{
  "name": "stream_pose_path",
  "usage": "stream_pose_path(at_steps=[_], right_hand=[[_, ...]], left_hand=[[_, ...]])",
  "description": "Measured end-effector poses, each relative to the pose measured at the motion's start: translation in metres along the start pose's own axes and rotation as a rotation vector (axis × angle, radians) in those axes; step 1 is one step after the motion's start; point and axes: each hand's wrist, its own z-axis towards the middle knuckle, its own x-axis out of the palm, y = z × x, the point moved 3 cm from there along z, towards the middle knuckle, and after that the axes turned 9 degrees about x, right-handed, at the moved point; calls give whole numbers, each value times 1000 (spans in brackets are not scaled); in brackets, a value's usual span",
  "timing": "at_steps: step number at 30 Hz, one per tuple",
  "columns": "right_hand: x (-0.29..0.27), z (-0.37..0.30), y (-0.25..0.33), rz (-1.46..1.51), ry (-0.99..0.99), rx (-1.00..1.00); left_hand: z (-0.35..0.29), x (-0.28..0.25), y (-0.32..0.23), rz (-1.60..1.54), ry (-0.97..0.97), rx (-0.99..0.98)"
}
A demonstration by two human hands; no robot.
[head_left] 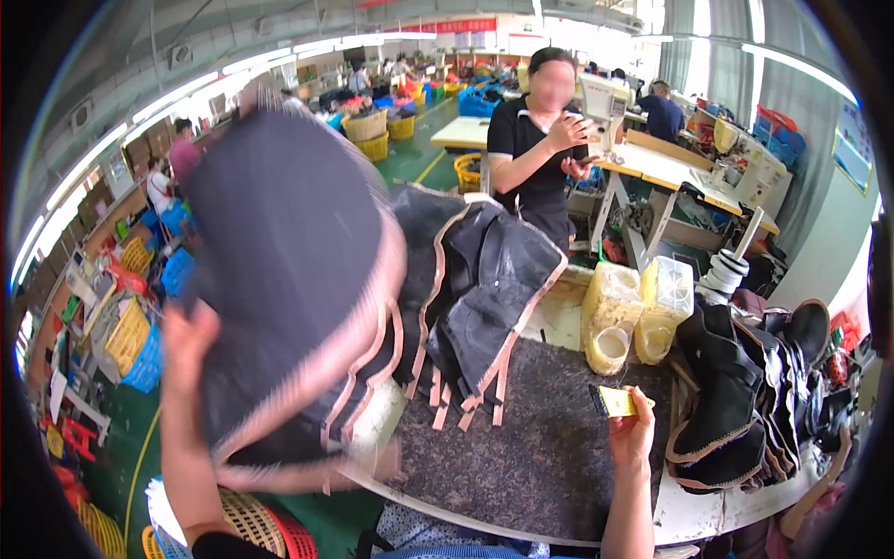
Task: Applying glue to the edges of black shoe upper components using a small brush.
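Note:
My left hand (191, 337) is closed on the edge of a large black boot upper piece (289, 242) with pink trim, raised at the left and smeared by motion. My right hand (633, 430), low over the table, grips a small flat yellow brush (617, 402) with a dark bristle edge pointing left. Under it lies a dark mottled work mat (531, 456). Further back, several black pieces with pink edging (489, 279) are spread overlapping across the table, their pink strips hanging toward me.
Two cut plastic jugs (611, 312) coated in yellowish residue stand behind the mat. A stack of black boot uppers (731, 401) lies at right, beside a white spool stand (724, 275). Across the table stands a person (540, 140) holding a phone. Baskets (251, 522) sit on the floor at lower left.

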Motion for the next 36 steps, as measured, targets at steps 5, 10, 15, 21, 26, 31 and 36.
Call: stream_pose_path(at_steps=[5, 10, 15, 21, 26, 31, 36], right_hand=[[2, 9, -4, 7, -56, 23], [13, -1, 10, 76, -13, 51], [11, 3, 6, 81, -56, -4], [-11, -8, 15, 122, 17, -46], [-4, 7, 10, -37, -96, -112], [-9, 15, 35, -25, 30, -105], [-15, 25, 26, -51, 38, -117]], left_hand=[[-68, 39, 120, 958, 1164, -200], [-43, 30, 39, 216, 787, -222], [-10, 49, -12, -121, 333, 15], [-18, 88, -3, -315, 302, 37], [-90, 179, 169, -339, 740, -308], [-114, 201, 187, 263, 571, -79], [-92, 217, 148, 566, 335, 537]])
